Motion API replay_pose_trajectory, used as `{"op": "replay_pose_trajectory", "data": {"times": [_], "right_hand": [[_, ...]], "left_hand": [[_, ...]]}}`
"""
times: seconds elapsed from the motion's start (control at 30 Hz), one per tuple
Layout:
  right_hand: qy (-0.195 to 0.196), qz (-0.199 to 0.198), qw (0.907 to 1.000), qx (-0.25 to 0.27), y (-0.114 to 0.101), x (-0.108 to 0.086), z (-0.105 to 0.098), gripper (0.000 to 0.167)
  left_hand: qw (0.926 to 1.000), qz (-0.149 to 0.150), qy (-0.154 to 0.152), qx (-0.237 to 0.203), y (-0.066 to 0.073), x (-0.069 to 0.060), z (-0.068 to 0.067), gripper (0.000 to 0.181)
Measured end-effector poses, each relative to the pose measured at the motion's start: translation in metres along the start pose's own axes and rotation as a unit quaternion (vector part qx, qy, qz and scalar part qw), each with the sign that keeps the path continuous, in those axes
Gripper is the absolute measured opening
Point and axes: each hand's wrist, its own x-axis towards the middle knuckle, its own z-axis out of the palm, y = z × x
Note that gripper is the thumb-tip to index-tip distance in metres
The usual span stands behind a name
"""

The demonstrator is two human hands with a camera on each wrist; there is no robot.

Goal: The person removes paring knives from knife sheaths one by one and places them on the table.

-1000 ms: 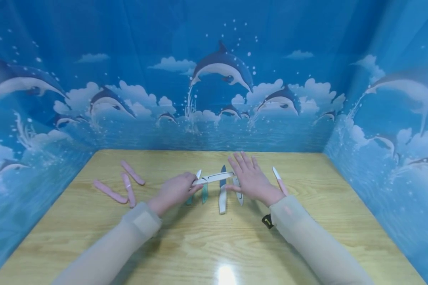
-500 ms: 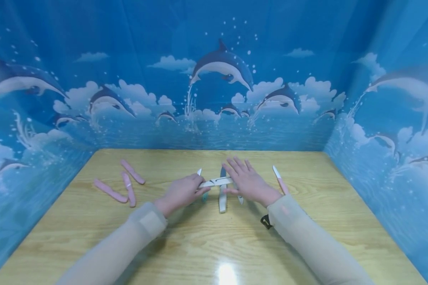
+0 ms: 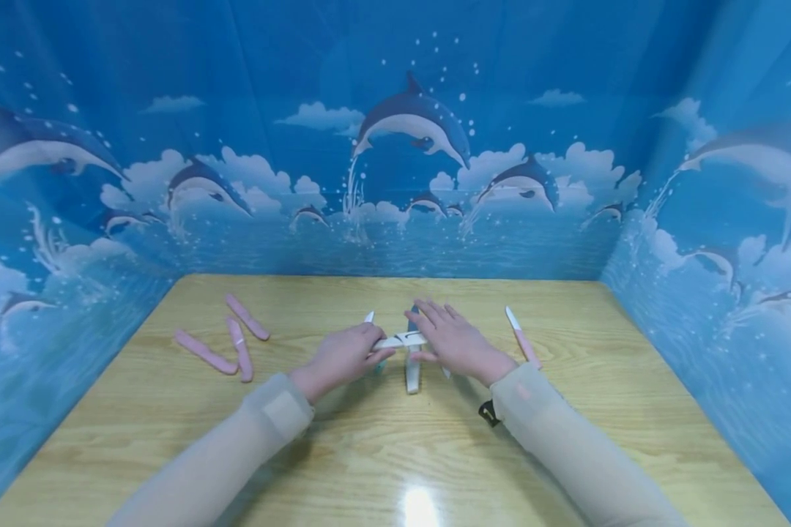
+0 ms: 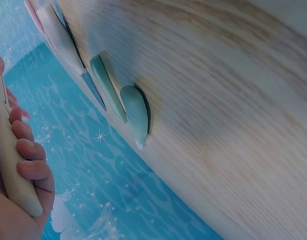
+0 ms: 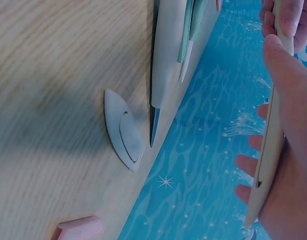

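Observation:
My left hand (image 3: pixel 343 359) holds the pale handle of a white sheathed knife (image 3: pixel 398 339) above the table. My right hand (image 3: pixel 458 348) grips the sheath end, its thumb near the joint and its fingers behind the sheath in the right wrist view. Beneath the hands lies a white-handled knife (image 3: pixel 413 377) with a dark blade. A loose white sheath (image 5: pixel 124 132) rests beside it, mostly hidden from the head view. Under my left hand are a green-handled knife (image 4: pixel 136 112) and a green sheath (image 4: pixel 108 90).
Several pink pieces (image 3: pixel 204 353) lie at the left of the wooden table (image 3: pixel 369 454), one with a pale band. A pink-handled knife (image 3: pixel 523 340) with a white blade lies at the right. A blue dolphin-print curtain (image 3: pixel 395 241) stands around the back and sides.
My left hand has moved right with the knife. My right hand has come slightly left and down, and its spread fingers have drawn together and bent over the sheath end.

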Motion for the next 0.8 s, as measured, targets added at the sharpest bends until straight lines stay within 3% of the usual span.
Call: {"op": "replay_pose_trajectory", "data": {"times": [0.43,0.8], "right_hand": [[-0.029,0.003,0.9995,0.013,-0.002,-0.0005,-0.0003,0.069],[-0.011,-0.003,0.9999,0.011,-0.0037,-0.0052,-0.0028,0.057]], "left_hand": [[0.9999,0.006,0.005,-0.01,0.0025,-0.0009,0.0004,0.029],[0.9998,0.008,0.009,0.014,0.0045,-0.001,0.0,0.033]]}}
